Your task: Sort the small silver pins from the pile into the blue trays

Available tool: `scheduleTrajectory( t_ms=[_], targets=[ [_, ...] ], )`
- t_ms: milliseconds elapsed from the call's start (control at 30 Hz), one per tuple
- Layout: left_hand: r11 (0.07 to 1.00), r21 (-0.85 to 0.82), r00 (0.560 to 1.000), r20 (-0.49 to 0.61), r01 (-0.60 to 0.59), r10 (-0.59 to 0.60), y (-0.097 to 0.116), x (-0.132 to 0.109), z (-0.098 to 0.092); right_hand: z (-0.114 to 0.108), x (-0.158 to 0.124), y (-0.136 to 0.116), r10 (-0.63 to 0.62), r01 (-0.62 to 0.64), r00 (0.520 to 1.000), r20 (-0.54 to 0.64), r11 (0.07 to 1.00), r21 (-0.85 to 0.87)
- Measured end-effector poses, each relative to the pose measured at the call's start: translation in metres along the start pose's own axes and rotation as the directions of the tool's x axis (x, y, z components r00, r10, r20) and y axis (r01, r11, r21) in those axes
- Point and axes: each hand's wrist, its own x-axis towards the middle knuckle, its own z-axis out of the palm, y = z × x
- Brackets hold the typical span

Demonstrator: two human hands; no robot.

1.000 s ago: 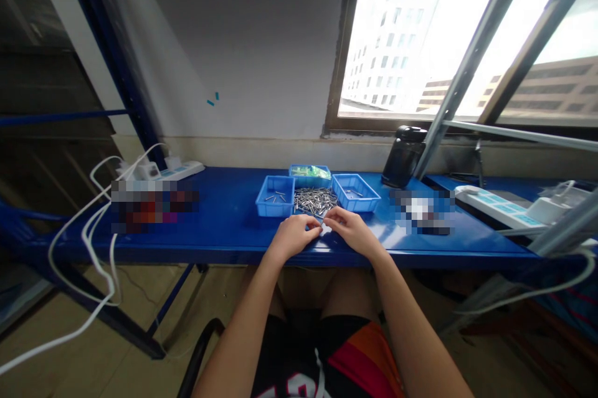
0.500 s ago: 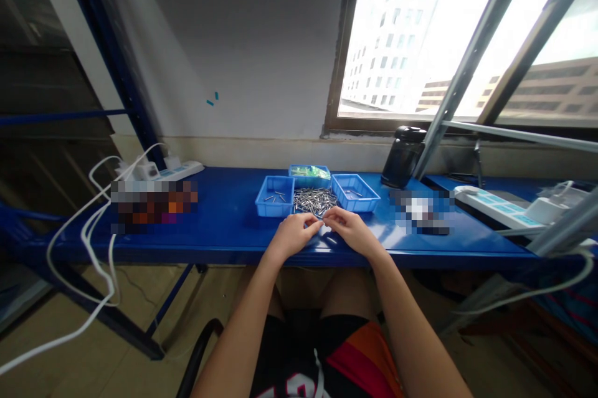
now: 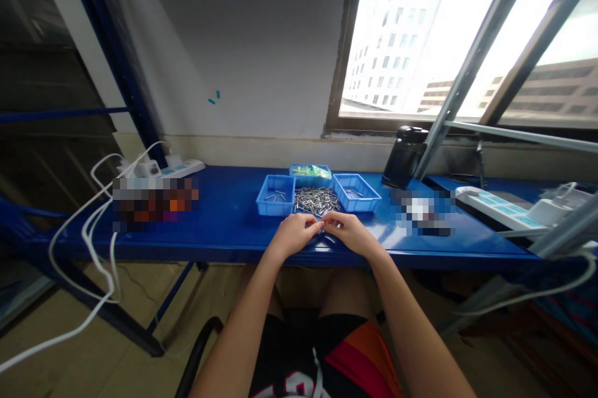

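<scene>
My left hand (image 3: 296, 233) and my right hand (image 3: 348, 230) meet fingertip to fingertip just in front of a pile of small metal pins or screws (image 3: 317, 200). Both are closed in a pinch; whatever sits between the fingertips is too small to make out. A left blue bin (image 3: 275, 208) and a right blue bin (image 3: 359, 205) flank the pile, each with a few metal pieces inside. Behind the pile, a third blue bin (image 3: 310, 180) holds a green and clear plastic bag (image 3: 311, 170). One loose metal piece (image 3: 329, 238) lies on the table below my right fingers.
The blue table (image 3: 224, 223) runs along the wall under a window. A black jug-like container (image 3: 404, 158) stands at the back right. Power strips, a right one (image 3: 495, 208) and a left one (image 3: 184, 169), lie at the sides with white cables (image 3: 88, 242). Blurred-out items flank the work area.
My fingertips have shifted slightly against each other, still together at the same spot. The bins and the pile have not visibly moved; the view has shifted a little.
</scene>
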Motion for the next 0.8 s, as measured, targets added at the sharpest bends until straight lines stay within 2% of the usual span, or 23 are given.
scheduleTrajectory(
  t_ms=[333, 467, 567, 667, 733, 800],
  targets=[
    [0.999, -0.035, 0.998, 0.054, 0.039, -0.037, -0.001, 0.003, -0.002, 0.001, 0.001, 0.0, 0.035, -0.036, 0.999, 0.034, 0.999, 0.031],
    [0.996, -0.079, 0.999, 0.038, 0.041, -0.038, -0.004, 0.003, 0.002, 0.001, 0.001, 0.002, 0.035, -0.037, 0.999, 0.03, 0.998, 0.059],
    [0.992, -0.119, 0.998, -0.023, 0.051, -0.054, -0.006, 0.004, 0.003, -0.001, 0.0, -0.001, 0.056, -0.052, 0.997, -0.043, 0.994, 0.092],
    [0.987, -0.151, 0.993, -0.096, 0.048, -0.063, -0.006, 0.004, 0.003, -0.003, 0.0, -0.007, 0.101, -0.069, 0.985, -0.143, 0.974, 0.218],
    [0.986, -0.158, 0.99, -0.123, 0.051, -0.071, -0.006, 0.004, 0.003, -0.004, 0.001, -0.01, 0.154, -0.057, 0.959, -0.239, 0.928, 0.367],
    [0.986, -0.155, 0.988, -0.13, 0.063, -0.084, -0.006, 0.005, 0.004, -0.004, 0.003, -0.014, 0.212, 0.022, 0.901, -0.378, 0.849, 0.528]
  ],
)
